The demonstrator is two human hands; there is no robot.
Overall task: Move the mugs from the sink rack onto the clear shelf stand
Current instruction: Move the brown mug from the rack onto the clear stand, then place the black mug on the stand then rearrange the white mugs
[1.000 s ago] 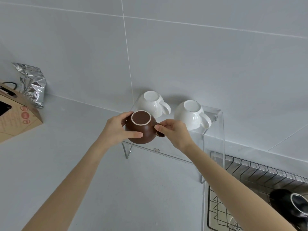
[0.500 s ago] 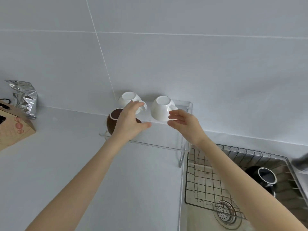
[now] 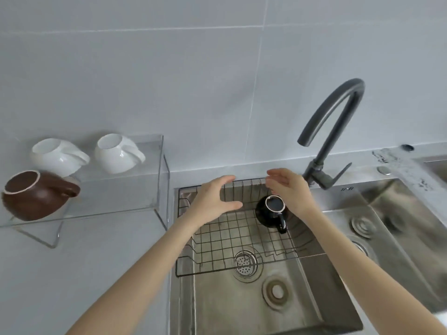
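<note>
Both hands empty, spread open: left hand [image 3: 212,201] and right hand [image 3: 289,189] flank black mug [image 3: 271,211], inverted in sink rack [image 3: 232,235]. Risk: glossy round body slips mid-lift, chips against rack wires

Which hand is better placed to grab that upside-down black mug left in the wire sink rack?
Probably the right hand: it hovers open directly beside the upside-down black mug in the wire sink rack. The left hand, also open, sits farther off, toward the rack's left.
</note>
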